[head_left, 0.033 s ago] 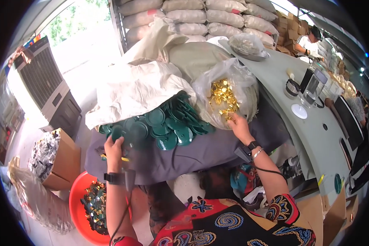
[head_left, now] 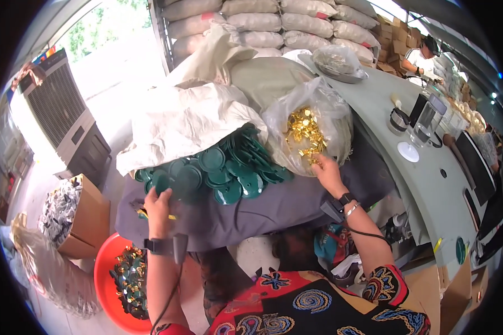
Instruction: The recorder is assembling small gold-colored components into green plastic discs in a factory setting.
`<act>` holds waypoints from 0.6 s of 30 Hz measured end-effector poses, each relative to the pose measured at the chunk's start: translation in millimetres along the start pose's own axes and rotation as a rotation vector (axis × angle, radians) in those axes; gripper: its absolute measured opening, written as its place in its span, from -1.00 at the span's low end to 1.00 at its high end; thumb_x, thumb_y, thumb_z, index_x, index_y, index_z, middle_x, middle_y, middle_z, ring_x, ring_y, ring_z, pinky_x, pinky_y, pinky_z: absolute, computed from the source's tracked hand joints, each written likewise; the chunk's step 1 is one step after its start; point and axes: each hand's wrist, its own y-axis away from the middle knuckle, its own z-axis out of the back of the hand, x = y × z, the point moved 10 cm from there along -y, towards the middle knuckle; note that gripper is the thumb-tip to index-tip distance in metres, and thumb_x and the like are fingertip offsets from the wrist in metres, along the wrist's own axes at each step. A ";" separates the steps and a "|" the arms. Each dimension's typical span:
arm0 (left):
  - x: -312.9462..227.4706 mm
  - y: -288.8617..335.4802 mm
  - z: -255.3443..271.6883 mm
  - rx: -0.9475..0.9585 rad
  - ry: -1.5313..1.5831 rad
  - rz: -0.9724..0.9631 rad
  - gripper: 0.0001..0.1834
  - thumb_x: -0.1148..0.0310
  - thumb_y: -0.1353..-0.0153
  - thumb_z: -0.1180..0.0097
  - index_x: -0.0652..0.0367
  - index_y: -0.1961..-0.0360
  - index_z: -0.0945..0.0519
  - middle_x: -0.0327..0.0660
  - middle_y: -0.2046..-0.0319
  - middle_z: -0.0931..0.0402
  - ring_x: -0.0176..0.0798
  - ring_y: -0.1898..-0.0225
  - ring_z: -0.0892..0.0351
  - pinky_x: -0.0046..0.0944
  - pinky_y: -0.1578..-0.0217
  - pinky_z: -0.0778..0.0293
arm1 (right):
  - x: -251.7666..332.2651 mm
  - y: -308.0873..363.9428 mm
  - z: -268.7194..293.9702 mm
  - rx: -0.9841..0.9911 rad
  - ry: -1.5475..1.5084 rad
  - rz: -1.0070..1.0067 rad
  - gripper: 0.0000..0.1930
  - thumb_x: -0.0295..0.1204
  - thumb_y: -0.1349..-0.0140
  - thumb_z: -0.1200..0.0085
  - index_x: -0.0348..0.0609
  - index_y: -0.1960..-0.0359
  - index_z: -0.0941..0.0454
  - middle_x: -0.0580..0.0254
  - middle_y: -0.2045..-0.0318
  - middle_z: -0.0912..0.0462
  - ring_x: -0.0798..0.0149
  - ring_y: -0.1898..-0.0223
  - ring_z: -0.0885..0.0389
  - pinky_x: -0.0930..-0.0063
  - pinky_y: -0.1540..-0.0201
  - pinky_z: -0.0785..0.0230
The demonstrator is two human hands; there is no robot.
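My left hand [head_left: 159, 207] is closed, thumb and fingers pinching the lower edge of a round green disc [head_left: 160, 180]. It is at the left end of a heap of glossy green discs [head_left: 229, 173], which spill from a white woven sack [head_left: 184, 120] onto a dark cloth [head_left: 246, 215]. My right hand [head_left: 328, 174] is at the near side of a clear plastic bag [head_left: 338, 120] holding small shiny gold pieces [head_left: 304, 131]. Its fingertips are pressed together at the lowest gold pieces; what lies between them is mostly hidden.
An orange-red tub [head_left: 103, 282] of green-and-gold parts stands below on the left, beside a cardboard box [head_left: 86, 218] of silvery pieces. On the grey table [head_left: 374, 95] at right are a glass jar [head_left: 428, 120] and a white disc [head_left: 408, 151]. Behind it, a co-worker [head_left: 422, 58] stands.
My left hand has shifted slightly to the right and toward me, with the disc's edge still at its fingertips. My right hand has barely moved.
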 end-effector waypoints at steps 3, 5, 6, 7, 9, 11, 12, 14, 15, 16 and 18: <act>2.2 34.5 -32.4 0.122 0.090 0.084 -0.86 0.47 -0.14 0.01 0.27 0.28 -0.46 -0.18 0.53 -0.54 -0.37 0.71 -0.49 -0.50 0.79 -0.23 | -13.0 3.3 -6.3 0.048 -0.161 -0.135 -0.71 -0.53 -0.11 -0.05 -0.32 0.10 -0.50 0.01 0.50 -0.58 0.28 0.54 -0.56 0.42 0.44 -0.40; 9.0 49.7 -50.0 0.163 0.149 0.128 -0.87 0.49 -0.14 0.02 0.29 0.28 -0.46 -0.16 0.54 -0.54 -0.35 0.71 -0.50 -0.49 0.80 -0.22 | -13.1 3.3 -2.6 -0.027 -0.198 -0.048 -0.72 -0.54 -0.12 -0.05 -0.31 0.10 -0.50 0.05 0.53 -0.56 0.37 0.55 -0.55 0.43 0.49 -0.36; 8.2 57.1 -56.3 0.186 0.142 0.134 -0.86 0.49 -0.14 0.02 0.31 0.27 -0.46 -0.16 0.53 -0.55 -0.36 0.70 -0.50 -0.50 0.79 -0.22 | -13.8 3.7 -3.7 -0.023 -0.197 -0.048 -0.72 -0.54 -0.12 -0.05 -0.31 0.10 -0.50 0.05 0.53 -0.56 0.37 0.55 -0.55 0.43 0.49 -0.36; 7.5 63.0 -60.1 0.194 0.142 0.134 -0.85 0.50 -0.14 0.03 0.32 0.26 -0.47 -0.15 0.52 -0.55 -0.37 0.69 -0.50 -0.50 0.78 -0.22 | -10.1 2.3 -5.6 -0.018 -0.218 -0.058 -0.73 -0.53 -0.13 -0.05 -0.30 0.11 -0.50 0.06 0.55 -0.55 0.35 0.55 -0.55 0.43 0.49 -0.36; 5.9 71.9 -67.6 0.202 0.144 0.129 -0.84 0.50 -0.14 0.03 0.32 0.26 -0.48 -0.15 0.52 -0.55 -0.37 0.69 -0.50 -0.51 0.77 -0.23 | -9.1 -0.3 -6.3 -0.015 -0.239 -0.063 -0.74 -0.52 -0.14 -0.05 -0.30 0.11 -0.51 0.07 0.57 -0.54 0.34 0.55 -0.55 0.44 0.49 -0.36; 9.9 79.6 -76.8 0.231 0.155 0.181 -0.75 0.50 -0.14 0.03 0.37 0.16 -0.50 -0.19 0.52 -0.51 -0.42 0.72 -0.40 -0.48 0.70 -0.32 | -1.4 -2.0 1.7 -0.066 -0.014 0.064 -0.75 -0.48 -0.17 -0.05 -0.29 0.12 -0.52 0.15 0.62 -0.50 0.34 0.55 -0.55 0.46 0.51 -0.36; 11.0 82.0 -77.3 0.228 0.157 0.179 -0.75 0.50 -0.14 0.03 0.37 0.16 -0.50 -0.19 0.52 -0.51 -0.42 0.72 -0.40 -0.48 0.70 -0.32 | 0.1 -1.0 3.1 -0.066 -0.015 0.068 -0.75 -0.48 -0.17 -0.05 -0.29 0.12 -0.52 0.15 0.62 -0.50 0.34 0.55 -0.55 0.46 0.51 -0.36; 15.6 86.3 -82.0 0.257 0.145 0.199 -0.75 0.50 -0.14 0.04 0.37 0.15 -0.50 -0.16 0.49 -0.54 -0.40 0.69 -0.45 -0.50 0.72 -0.25 | -8.2 1.8 -2.1 0.029 0.004 -0.028 -0.76 -0.46 -0.21 0.00 -0.29 0.11 -0.50 0.23 0.67 -0.46 0.36 0.52 -0.57 0.52 0.52 -0.38; 17.3 88.6 -80.8 0.246 0.147 0.207 -0.76 0.50 -0.14 0.03 0.36 0.17 -0.50 -0.17 0.48 -0.55 -0.40 0.67 -0.49 -0.51 0.73 -0.22 | -2.9 3.5 0.9 0.032 0.002 -0.027 -0.76 -0.46 -0.21 0.00 -0.29 0.11 -0.50 0.23 0.67 -0.46 0.36 0.52 -0.57 0.52 0.52 -0.38; 16.3 91.9 -81.2 0.242 0.145 0.210 -0.76 0.50 -0.14 0.03 0.36 0.17 -0.50 -0.17 0.48 -0.55 -0.40 0.67 -0.49 -0.51 0.73 -0.22 | -12.1 7.8 -2.9 0.096 -0.152 -0.188 -0.73 -0.47 -0.22 0.01 -0.30 0.06 -0.46 0.20 0.62 -0.49 0.36 0.51 -0.57 0.52 0.50 -0.41; 11.5 99.9 -83.3 0.229 0.150 0.230 -0.82 0.49 -0.15 0.04 0.33 0.24 -0.49 -0.18 0.50 -0.55 -0.36 0.65 -0.52 -0.51 0.74 -0.21 | -15.0 16.2 -9.6 0.165 -0.311 -0.347 -0.71 -0.48 -0.23 0.03 -0.31 0.02 -0.42 0.18 0.57 -0.52 0.35 0.50 -0.58 0.53 0.49 -0.43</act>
